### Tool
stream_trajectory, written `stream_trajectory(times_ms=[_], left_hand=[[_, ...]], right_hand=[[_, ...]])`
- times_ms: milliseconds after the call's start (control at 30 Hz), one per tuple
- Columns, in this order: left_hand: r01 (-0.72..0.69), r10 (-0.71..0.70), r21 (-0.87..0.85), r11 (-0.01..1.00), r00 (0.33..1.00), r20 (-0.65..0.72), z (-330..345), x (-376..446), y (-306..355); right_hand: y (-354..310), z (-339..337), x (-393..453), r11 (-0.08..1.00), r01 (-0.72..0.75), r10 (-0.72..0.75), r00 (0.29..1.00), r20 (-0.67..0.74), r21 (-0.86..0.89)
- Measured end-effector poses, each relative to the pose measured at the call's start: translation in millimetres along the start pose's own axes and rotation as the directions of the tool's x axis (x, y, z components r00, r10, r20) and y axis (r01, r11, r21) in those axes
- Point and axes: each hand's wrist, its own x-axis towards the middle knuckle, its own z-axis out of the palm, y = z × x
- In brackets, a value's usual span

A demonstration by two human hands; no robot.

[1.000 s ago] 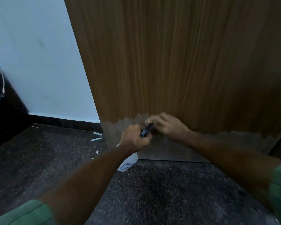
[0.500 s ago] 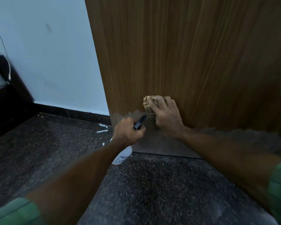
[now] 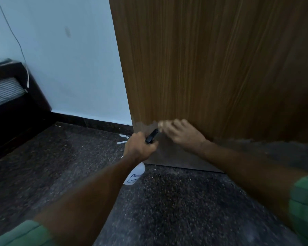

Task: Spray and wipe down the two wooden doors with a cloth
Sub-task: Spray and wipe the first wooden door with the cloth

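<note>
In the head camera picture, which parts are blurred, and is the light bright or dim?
Head view: the right hand and the cloth are smeared by motion blur; the left hand gripping the spray bottle looks sharper; the light is dim and bluish; the door edge leans from wide-angle distortion.

The door (image 3: 212, 68) is brown with thin stripes, the wall (image 3: 69, 59) light blue, the floor (image 3: 167, 201) dark and speckled.
</note>
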Motion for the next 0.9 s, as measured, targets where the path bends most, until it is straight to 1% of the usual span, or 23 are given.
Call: stream_trajectory(times_ms=[33,67,100,133,167,200,233,267,300,333,367,433,533,600,700,767,833,867,900], left_hand=[[0.0,0.0,0.007,1.0,1.0,0.005,-1.2,-0.3,-0.3],[0.01,-0.01,0.011,1.0,1.0,0.003,-2.7,-1.1,-1.1],[0.022,-0.021,0.017,1.0,1.0,-0.001,-4.7,-1.8,-1.7],[0.032,-0.032,0.027,0.999,0.999,-0.001,-5.4,-1.5,-1.6],[0.048,-0.048,0.034,0.998,0.999,0.006,-5.8,-1.9,-3.6],[0.065,-0.066,0.042,0.997,0.998,0.016,-5.0,-3.0,-4.3],[0.078,-0.08,0.057,0.995,0.997,0.021,-5.5,-4.4,-6.2],[0.088,-0.09,0.073,0.993,0.996,0.025,-5.1,-6.1,-5.4],[0.1,-0.102,0.083,0.992,0.995,0.019,-5.6,-8.0,-5.7],[0.114,-0.115,0.079,0.99,0.993,0.005,-6.1,-9.1,-6.1],[0.131,-0.13,0.063,0.989,0.991,-0.018,-6.7,-9.5,-7.3],[0.146,-0.145,0.017,0.989,0.988,-0.056,-9.1,-9.3,-11.4],[0.113,-0.113,0.002,0.994,0.994,-0.009,-13.6,-7.6,-22.1],[0.111,-0.111,0.017,0.994,0.994,0.005,-15.2,-7.4,-27.5],[0.141,-0.14,0.034,0.989,0.99,-0.021,-15.5,-7.4,-28.9],[0.156,-0.156,0.013,0.988,0.987,-0.027,-14.7,-7.0,-28.9],[0.142,-0.142,-0.014,0.99,0.989,-0.029,-14.8,-6.4,-30.1],[0.13,-0.131,-0.029,0.991,0.991,-0.03,-15.7,-6.3,-30.9],[0.119,-0.121,-0.043,0.992,0.992,-0.036,-16.9,-5.9,-32.2]], right_hand=[[-7.6,7.1,-6.9,0.993,0.113,-0.111,0.993,0.048,-0.026],[-11.2,10.3,-9.6,0.988,0.156,-0.155,0.985,0.076,-0.011],[-11.4,8.4,-6.3,0.99,0.137,-0.139,0.987,0.08,0.024],[-9.1,6.3,0.0,0.995,0.077,-0.08,0.995,0.052,0.06],[-7.4,0.7,10.2,0.992,-0.03,0.029,1.0,0.009,0.119],[-3.7,-7.1,21.0,0.969,-0.168,0.177,0.983,-0.037,0.183],[-0.4,-15.6,34.3,0.924,-0.3,0.326,0.942,-0.077,0.237],[3.1,-22.3,44.7,0.873,-0.404,0.443,0.891,-0.098,0.274],[2.3,-27.2,54.5,0.829,-0.471,0.519,0.849,-0.1,0.303],[0.3,-30.2,61.1,0.802,-0.504,0.558,0.824,-0.1,0.32],[-2.0,-30.9,64.1,0.798,-0.509,0.564,0.819,-0.105,0.322],[-5.6,-23.9,60.7,0.836,-0.459,0.511,0.851,-0.122,0.302],[-8.3,-13.0,53.6,0.894,-0.358,0.405,0.903,-0.144,0.269],[-10.9,-11.4,54.0,0.898,-0.348,0.393,0.909,-0.138,0.269],[-12.4,-8.9,54.2,0.901,-0.336,0.381,0.915,-0.13,0.275],[-13.4,-7.0,54.8,0.902,-0.332,0.374,0.92,-0.115,0.276],[-20.2,-1.0,53.0,0.915,-0.306,0.343,0.933,-0.109,0.264],[-25.0,2.2,51.7,0.933,-0.255,0.286,0.954,-0.092,0.255],[-30.7,7.0,49.8,0.96,-0.156,0.173,0.984,-0.052,0.231]])
